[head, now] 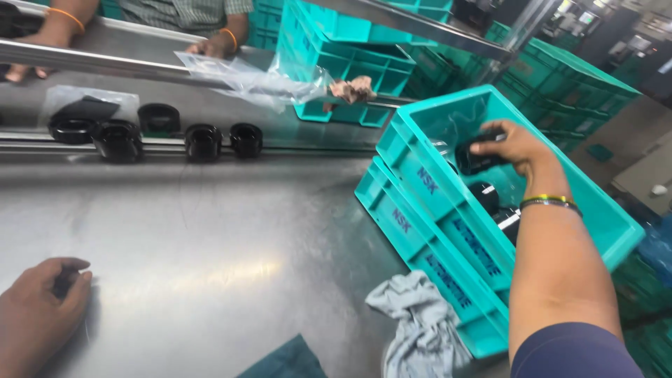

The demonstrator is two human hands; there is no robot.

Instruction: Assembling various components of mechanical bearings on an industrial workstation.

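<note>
The steel tabletop (210, 245) takes up most of your view. At its right edge two teal crates are stacked and tilted toward you, the top crate (448, 203) nested on the lower crate (420, 259). A grey cloth (420, 329) lies crumpled on the tabletop against the lower crate's near corner. Along the far rail stands a row of black parts (203, 141), well apart from both your hands. Beyond it a clear bag (252, 80) lies near another person's hand (210, 45).

Your right hand (514, 147) is inside the top crate, fingers closed round a black part (476, 159) held just above the crate floor, with more dark parts lying below your wrist. By the look of it the step in hand is the grasp itself. Whether the part is coming out or going in, I cannot tell.

A lift from here calls for a firm hold and a path clear of the crate's tall left wall, which leans between the part and the tabletop.

The part is squat and blurred. Its long axis seems to run roughly level, pointing from your fingertips toward that left wall – which end is open cannot be made out.

Your left hand (42, 308) rests on the tabletop at the near left, curled narrow. Something dark may sit inside the curl, but I cannot tell what.
</note>
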